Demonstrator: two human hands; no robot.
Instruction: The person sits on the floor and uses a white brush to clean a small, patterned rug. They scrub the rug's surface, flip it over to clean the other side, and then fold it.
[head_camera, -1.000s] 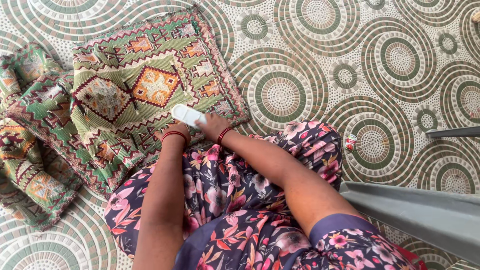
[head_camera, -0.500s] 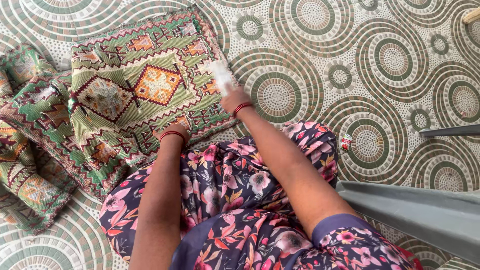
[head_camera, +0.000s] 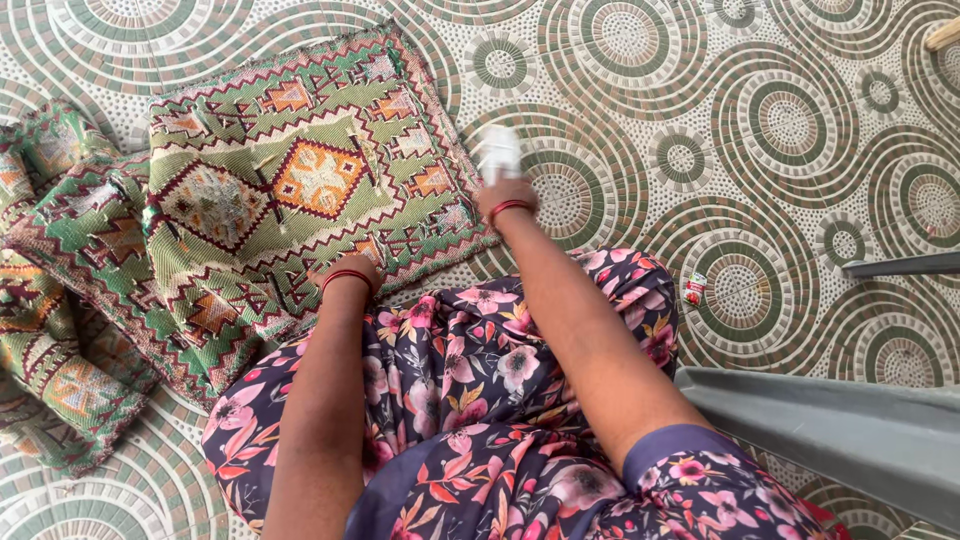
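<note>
One small packet (head_camera: 694, 288), red and white with a touch of green, lying on patterned floor tiles (head_camera: 800, 120), right of centre frame.

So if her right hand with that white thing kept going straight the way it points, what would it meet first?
The right hand points up the picture, just off the woven cushion cover. Beyond the blurred white object, only patterned floor tiles show, so the way looks free, though depth is unclear.

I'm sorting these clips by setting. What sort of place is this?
Probably a home floor or a tiled porch: a patterned tile floor, woven cushion covers spread on it, and a person sitting there in a floral dress.
</note>
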